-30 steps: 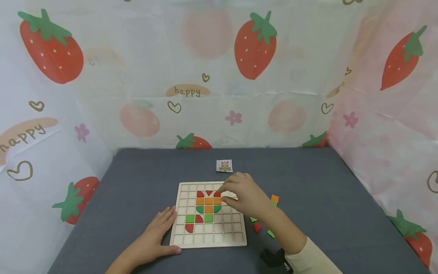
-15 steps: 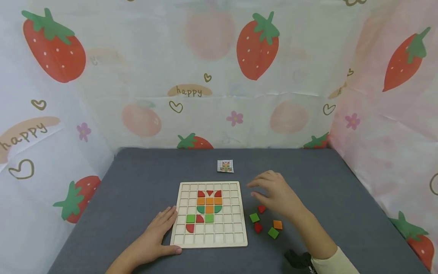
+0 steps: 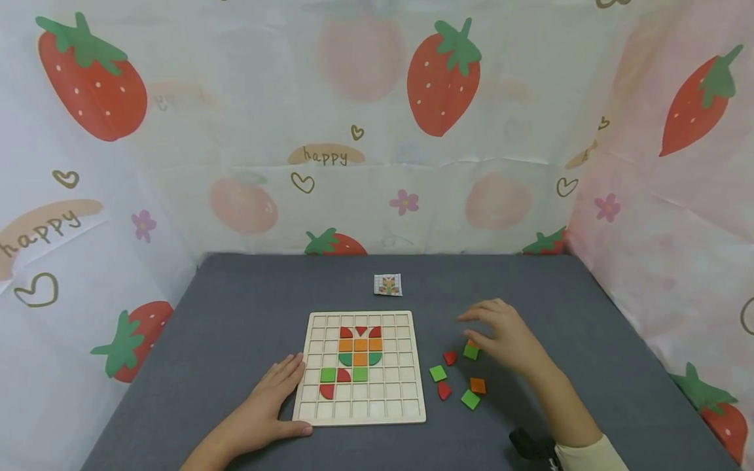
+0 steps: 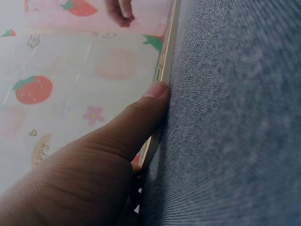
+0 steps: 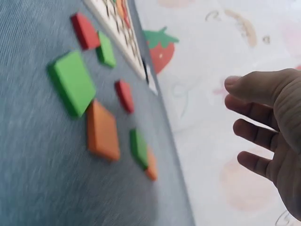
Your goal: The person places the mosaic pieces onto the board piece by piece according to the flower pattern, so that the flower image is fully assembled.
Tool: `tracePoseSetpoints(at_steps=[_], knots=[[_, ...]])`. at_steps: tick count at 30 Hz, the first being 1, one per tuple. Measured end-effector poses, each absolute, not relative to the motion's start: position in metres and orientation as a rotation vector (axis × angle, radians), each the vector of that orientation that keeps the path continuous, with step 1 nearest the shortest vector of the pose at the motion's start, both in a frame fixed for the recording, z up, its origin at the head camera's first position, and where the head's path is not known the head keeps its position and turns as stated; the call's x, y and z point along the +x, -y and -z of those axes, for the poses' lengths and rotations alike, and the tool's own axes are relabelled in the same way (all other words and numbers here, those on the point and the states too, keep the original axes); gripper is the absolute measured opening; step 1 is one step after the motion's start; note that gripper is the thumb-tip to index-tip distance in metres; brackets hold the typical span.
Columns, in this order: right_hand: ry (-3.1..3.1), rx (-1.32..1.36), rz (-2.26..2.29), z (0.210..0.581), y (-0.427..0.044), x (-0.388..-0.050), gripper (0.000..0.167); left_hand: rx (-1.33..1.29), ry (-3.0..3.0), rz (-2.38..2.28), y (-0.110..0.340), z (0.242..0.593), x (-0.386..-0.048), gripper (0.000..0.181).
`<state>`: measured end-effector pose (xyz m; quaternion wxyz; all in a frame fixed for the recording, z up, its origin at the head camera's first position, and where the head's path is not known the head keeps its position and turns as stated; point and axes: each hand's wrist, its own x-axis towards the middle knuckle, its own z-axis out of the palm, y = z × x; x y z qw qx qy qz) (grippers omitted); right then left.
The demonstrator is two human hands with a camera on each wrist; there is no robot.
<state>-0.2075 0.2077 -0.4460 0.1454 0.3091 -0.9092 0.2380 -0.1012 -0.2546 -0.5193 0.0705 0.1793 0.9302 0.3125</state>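
Note:
A wooden grid board [image 3: 400, 392] lies on the table, with red, orange and green flat tiles set in several of its cells. My left hand [image 3: 265, 405] rests at the board's near left corner. Its fingers lie straight along the left side, and in the left wrist view the thumb [image 4: 157, 92] touches the board's edge. To the right of the board, my right hand [image 3: 506, 333] hovers over the table with fingers spread and nothing between them. Beneath and beside it lie loose tiles: green squares [image 5: 73, 82], an orange square [image 5: 102, 132] and red quarter-round pieces [image 5: 124, 96].
A small pattern card [image 3: 388, 285] lies behind the board. The dark grey tabletop [image 3: 265, 294] is bordered at the back and sides by a strawberry-print cloth [image 3: 353, 196]. A black device [image 3: 530, 445] sits at my right wrist.
My right hand has moved right from above the board's tiles to over the loose pieces, uncovering the board's right part. The left hand and the set tiles look unchanged.

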Motion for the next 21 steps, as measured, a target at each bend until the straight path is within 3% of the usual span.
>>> tracePoseSetpoints(at_steps=[21], knots=[[2.859, 0.845, -0.906, 0.489, -0.244, -0.223, 0.04, 0.542, -2.78, -0.941, 0.256, 0.521, -0.104, 0.12]])
